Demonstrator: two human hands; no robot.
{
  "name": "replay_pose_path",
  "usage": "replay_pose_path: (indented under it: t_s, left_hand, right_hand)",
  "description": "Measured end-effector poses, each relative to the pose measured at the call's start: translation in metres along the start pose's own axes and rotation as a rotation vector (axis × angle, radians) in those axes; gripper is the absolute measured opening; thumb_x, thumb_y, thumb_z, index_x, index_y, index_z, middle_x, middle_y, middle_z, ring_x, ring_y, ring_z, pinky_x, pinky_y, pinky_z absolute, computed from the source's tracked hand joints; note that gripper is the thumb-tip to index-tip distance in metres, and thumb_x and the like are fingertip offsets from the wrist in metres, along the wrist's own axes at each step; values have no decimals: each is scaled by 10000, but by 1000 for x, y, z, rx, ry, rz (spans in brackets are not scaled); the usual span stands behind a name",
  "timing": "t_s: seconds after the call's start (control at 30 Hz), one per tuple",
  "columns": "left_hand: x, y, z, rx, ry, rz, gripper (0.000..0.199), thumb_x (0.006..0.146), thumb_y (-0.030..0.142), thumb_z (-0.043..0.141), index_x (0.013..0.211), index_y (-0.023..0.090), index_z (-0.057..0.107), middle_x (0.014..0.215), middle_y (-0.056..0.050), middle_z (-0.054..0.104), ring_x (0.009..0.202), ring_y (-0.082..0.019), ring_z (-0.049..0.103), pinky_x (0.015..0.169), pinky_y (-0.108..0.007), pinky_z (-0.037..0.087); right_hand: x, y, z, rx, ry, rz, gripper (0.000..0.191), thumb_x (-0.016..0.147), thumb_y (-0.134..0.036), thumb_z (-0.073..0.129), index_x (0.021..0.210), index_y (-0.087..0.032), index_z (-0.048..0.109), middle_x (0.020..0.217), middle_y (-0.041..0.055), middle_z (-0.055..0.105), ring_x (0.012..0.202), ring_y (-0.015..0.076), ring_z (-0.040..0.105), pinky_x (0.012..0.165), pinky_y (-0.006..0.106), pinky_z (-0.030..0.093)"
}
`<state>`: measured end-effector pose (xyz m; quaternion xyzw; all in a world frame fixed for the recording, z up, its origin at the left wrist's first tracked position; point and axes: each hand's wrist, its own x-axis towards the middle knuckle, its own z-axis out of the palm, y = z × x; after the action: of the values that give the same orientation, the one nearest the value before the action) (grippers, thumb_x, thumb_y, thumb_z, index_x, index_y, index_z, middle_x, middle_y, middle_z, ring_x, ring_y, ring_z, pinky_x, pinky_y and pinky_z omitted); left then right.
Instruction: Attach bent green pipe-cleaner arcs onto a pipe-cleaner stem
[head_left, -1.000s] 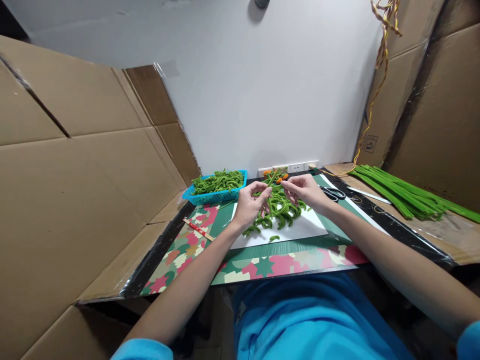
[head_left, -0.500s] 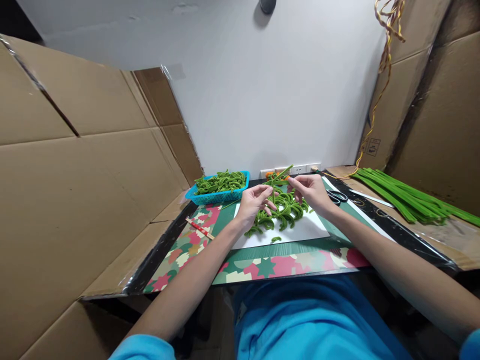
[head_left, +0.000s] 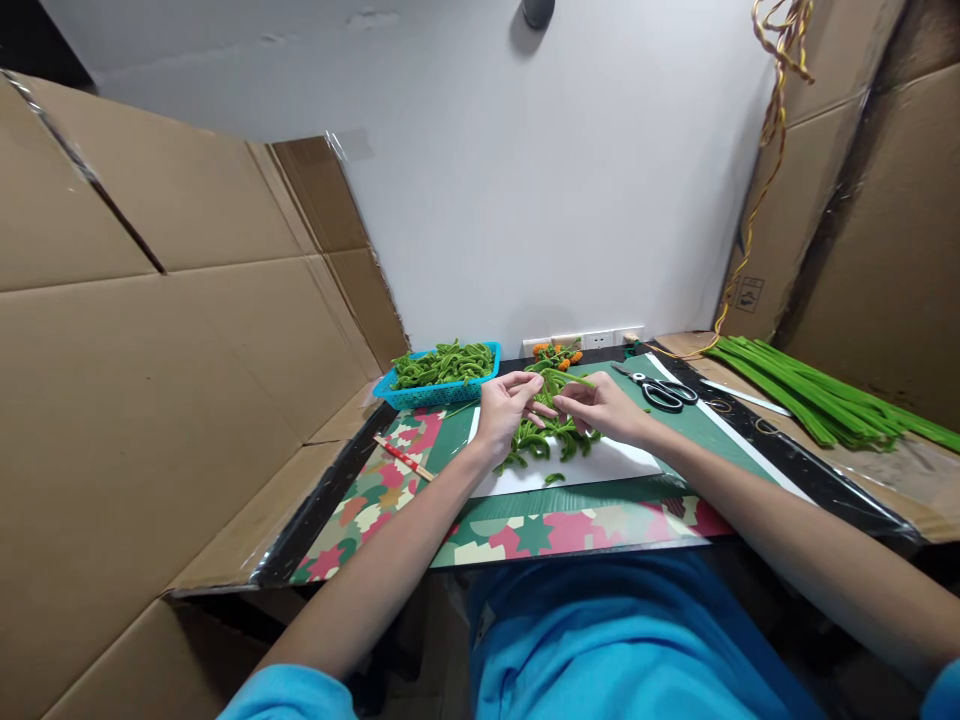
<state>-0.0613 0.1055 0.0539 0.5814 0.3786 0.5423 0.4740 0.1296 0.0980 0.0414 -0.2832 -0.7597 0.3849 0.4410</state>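
My left hand is pinched, thumb against forefinger, on a fuzzy green pipe cleaner that sticks out to the right. Close beside it, my right hand is closed too, its fingertips together just below that stem; the spot they grip is partly hidden. Beneath both hands, bent green pipe cleaner pieces lie piled on a white sheet. One small curled piece rests apart, nearer the front.
A blue basket full of green pieces stands at the back left. Black-handled scissors lie to the right, long green pipe cleaners farther right. An orange-and-green bundle sits behind my hands. A red stick lies left; cardboard walls flank the table.
My right hand has moved down and left, closer to my left hand, uncovering the scissors. The stem standing up between my hands now points right.
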Motion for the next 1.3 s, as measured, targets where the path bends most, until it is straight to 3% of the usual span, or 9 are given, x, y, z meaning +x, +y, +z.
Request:
replay_pose_path:
  t_s: [0.1,0.27,0.5,0.7,0.83,0.93,1.07,1.17,1.3]
  left_hand:
    - [-1,1,-1,24,-11,-19,565,691,563,886,952,104,684,666,-55,721,500,-223,729,355,-219,471]
    - [-1,2,-3,27,-70,-58,596,684,560,899,1004,104,688,576,-20,683,408,-200,672,311,-211,426]
    - [-2,-2,2,11,-101,-55,636,681,562,912,1047,98,676,666,-57,739,477,-219,719,314,-212,444]
    - [-6,-2,6,-18,-64,0,663,652,540,942,1058,77,696,739,-98,778,520,-219,735,352,-227,491]
    - [-4,-2,4,-19,-30,24,606,652,518,947,1003,76,725,739,-91,777,485,-175,699,344,-207,455]
    - [-1,-2,1,-26,25,40,579,650,512,945,990,91,739,720,-60,763,441,-138,650,321,-195,404]
    - [0,0,-1,-3,72,50,575,649,509,940,1003,99,747,848,-87,793,450,-125,649,313,-196,379]
    - [-1,1,-1,17,70,48,588,664,533,922,1017,98,744,940,-120,804,469,-131,665,317,-199,381]
    - [-1,1,-1,18,65,40,595,663,539,923,1017,98,738,936,-125,804,458,-138,668,313,-203,382]
  right_hand:
    - [1,2,1,0,11,-3,471,926,-568,685,694,-158,685,591,17,662,443,108,548,444,231,378]
    - [0,1,0,-22,28,0,508,913,-619,693,683,-166,675,479,-16,569,424,112,514,436,231,354]
    - [0,2,-1,-8,-17,-3,515,919,-605,688,653,-167,640,501,-13,571,430,109,530,449,236,364]
    - [0,2,-1,28,-5,29,514,895,-629,703,677,-174,609,563,-12,579,452,103,516,454,236,386]
    - [0,0,0,8,-19,36,530,892,-655,699,709,-161,640,605,1,598,471,102,517,465,237,398]
    - [0,2,-2,59,73,0,523,910,-686,659,882,-164,676,731,19,655,515,115,557,473,242,426]
    - [2,6,-6,120,251,-62,545,961,-700,570,1147,-195,657,832,28,687,545,132,595,459,247,429]
    - [3,8,-7,85,342,-70,480,943,-650,637,1075,-190,685,781,27,675,535,132,577,461,255,440]
    - [4,8,-5,9,308,-97,388,905,-564,726,924,-177,715,775,44,691,573,138,592,502,261,489]
